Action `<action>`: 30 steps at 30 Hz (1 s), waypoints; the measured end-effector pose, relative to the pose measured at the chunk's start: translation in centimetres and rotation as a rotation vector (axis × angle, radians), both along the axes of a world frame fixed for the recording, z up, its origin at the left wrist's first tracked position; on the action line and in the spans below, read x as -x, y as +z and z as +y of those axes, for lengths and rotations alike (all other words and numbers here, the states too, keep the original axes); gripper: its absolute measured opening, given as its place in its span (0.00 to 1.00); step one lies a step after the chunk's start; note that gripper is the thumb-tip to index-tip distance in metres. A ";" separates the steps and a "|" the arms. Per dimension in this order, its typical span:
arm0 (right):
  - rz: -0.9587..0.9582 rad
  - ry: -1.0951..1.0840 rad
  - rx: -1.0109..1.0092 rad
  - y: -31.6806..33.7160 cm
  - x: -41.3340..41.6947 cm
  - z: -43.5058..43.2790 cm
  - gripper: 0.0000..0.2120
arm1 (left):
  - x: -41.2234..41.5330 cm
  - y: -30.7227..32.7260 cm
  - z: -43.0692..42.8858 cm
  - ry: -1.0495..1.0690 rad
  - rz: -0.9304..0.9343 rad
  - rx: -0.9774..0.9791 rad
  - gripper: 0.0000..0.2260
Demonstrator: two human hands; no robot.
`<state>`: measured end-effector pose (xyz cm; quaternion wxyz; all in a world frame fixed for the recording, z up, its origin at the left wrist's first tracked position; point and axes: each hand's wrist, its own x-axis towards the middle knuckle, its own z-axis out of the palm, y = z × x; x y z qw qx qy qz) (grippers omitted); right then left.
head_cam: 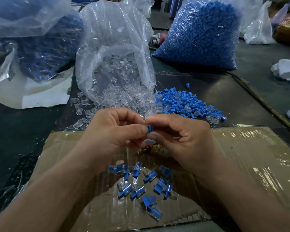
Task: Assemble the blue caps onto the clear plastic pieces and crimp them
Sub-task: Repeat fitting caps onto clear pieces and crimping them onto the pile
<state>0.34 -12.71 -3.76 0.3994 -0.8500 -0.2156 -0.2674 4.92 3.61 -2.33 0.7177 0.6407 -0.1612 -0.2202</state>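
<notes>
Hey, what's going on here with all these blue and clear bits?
A person is putting small parts together by hand. The left hand and right hand both pinch a blue cap between their fingertips, above a sheet of cardboard; whether a clear piece is already on it is hidden. A scatter of assembled pieces lies on the cardboard below. Behind, clear pieces spill from an open bag beside a loose pile of blue caps.

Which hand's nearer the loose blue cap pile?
Right. The right hand is just on the near side of the loose blue cap pile; the left hand is farther left.
</notes>
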 end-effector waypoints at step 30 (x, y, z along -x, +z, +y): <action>0.816 -0.165 0.419 3.6 0.8 -5.4 0.35 | -0.5 -0.4 0.2 0.151 -0.001 0.028 0.04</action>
